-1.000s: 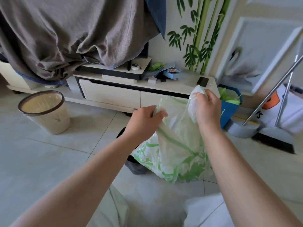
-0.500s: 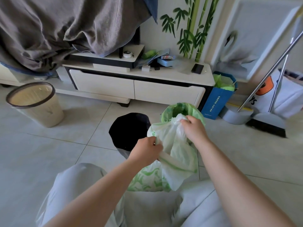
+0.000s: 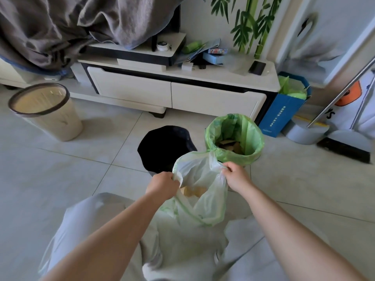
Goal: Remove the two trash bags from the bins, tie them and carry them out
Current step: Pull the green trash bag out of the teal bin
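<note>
Fingers [image 3: 174,179] of the left hand [image 3: 161,186] are curling into the near-left edge of the pale green-white translucent plastic trash bag [image 3: 203,203], pinching a fold of film. The right hand [image 3: 236,177] is pinching the opposite edge between thumb and curled fingers [image 3: 227,167]. Both hands are pulling the mouth apart and upward, likely so the two sides are becoming free ends for a knot. The bag is hanging low between the person's knees, just in front of the round black plastic bin [image 3: 166,147], so it is looking already lifted out. The bright green plastic trash bag [image 3: 239,158] is sitting in the second round bin just beyond the right hand, its top folded over the rim, probably waiting its turn. Hidden: fingertips of both hands are disappearing into the plastic, and the held bag's bottom is dropping behind the light grey trousers [image 3: 87,216]. Its contents are showing only as tan scraps, so I cannot tell what they are. The black bin's inside is reading as pure dark, so any liner there is impossible to call. The second round bin's own wall is lying under green film, with the held bag cutting off part of it.
</note>
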